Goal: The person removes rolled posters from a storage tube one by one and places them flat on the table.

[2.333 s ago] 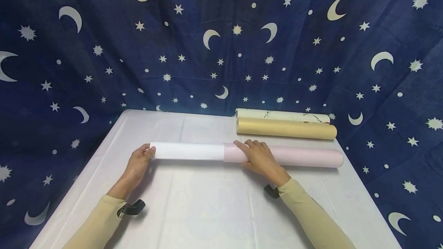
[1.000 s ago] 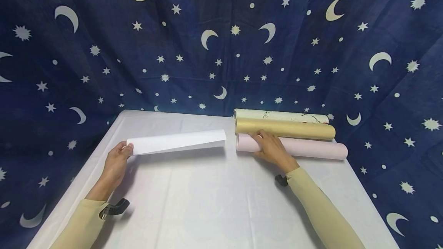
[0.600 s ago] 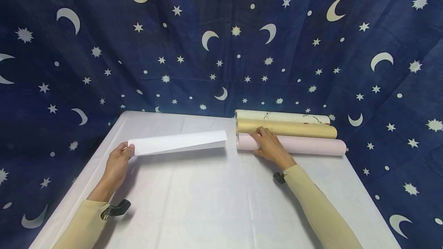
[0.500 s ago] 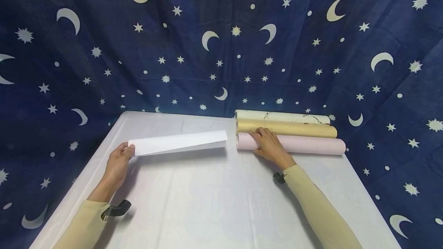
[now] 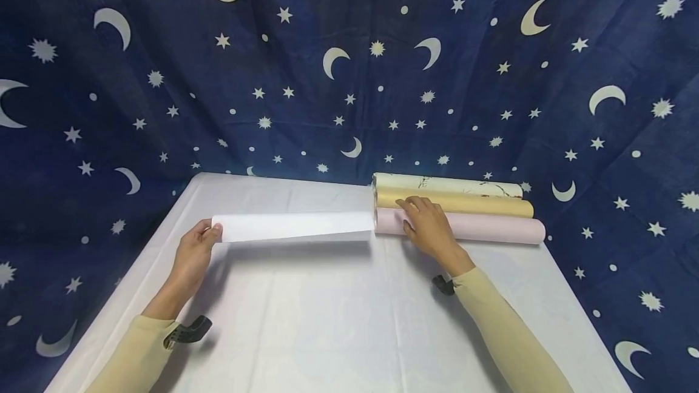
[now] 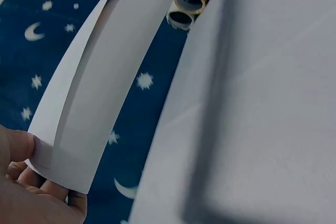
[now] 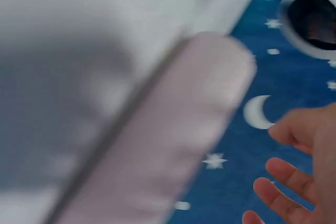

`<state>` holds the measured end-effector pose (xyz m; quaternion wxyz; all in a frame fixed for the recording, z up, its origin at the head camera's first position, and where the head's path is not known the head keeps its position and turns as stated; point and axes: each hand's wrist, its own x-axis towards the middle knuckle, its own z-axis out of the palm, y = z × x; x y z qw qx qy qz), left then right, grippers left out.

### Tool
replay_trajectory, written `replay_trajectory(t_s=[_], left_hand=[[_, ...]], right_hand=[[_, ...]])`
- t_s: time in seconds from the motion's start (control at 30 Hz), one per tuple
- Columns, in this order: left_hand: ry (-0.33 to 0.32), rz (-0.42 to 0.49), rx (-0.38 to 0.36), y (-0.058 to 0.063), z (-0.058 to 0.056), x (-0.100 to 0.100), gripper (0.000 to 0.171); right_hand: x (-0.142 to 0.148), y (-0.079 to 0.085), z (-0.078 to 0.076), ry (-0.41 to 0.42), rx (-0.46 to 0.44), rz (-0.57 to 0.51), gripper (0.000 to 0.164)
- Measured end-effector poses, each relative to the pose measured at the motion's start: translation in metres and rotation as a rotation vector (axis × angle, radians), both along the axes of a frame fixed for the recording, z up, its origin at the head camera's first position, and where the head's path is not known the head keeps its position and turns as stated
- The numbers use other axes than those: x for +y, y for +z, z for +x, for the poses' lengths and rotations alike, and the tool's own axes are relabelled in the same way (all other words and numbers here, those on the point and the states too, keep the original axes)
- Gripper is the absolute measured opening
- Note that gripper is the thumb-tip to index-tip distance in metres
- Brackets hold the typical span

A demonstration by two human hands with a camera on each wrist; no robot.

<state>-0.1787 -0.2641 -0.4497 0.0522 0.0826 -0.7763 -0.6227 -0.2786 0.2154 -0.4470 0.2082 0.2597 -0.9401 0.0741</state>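
Observation:
My left hand (image 5: 196, 247) pinches the left end of a white sheet of paper (image 5: 295, 226) curled into a loose tube. The tube hovers over the table, and its right end is close to the pink roll (image 5: 491, 229). In the left wrist view the curled paper (image 6: 100, 77) rises from between thumb and fingers. My right hand (image 5: 431, 229) hovers over the left part of the pink roll with its fingers apart. Seen from the right wrist, the right hand (image 7: 299, 166) is loosely spread with nothing in it, apart from the pink roll (image 7: 157, 135).
Behind the pink roll lie a gold roll (image 5: 464, 202) and a cream roll with a branch pattern (image 5: 453, 182), side by side at the back right. A white cloth covers the table (image 5: 327, 320). A dark blue curtain (image 5: 306, 65) with moons and stars hangs behind.
The white paper has come leftward out of the pink roll, which now lies against the gold roll. Lately the paper has shifted slightly right, and my right hand has let go of the pink roll.

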Motion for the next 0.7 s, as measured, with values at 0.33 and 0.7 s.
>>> replay_trajectory(t_s=[0.33,0.7], left_hand=[[-0.050,-0.089,0.074,0.023,0.000,0.035,0.047],[-0.052,-0.157,0.119,0.035,-0.009,0.072,0.037]], right_hand=[[-0.021,0.049,0.044,0.163,0.120,-0.151,0.043],[-0.035,0.062,0.074,0.196,0.047,-0.053,0.042]])
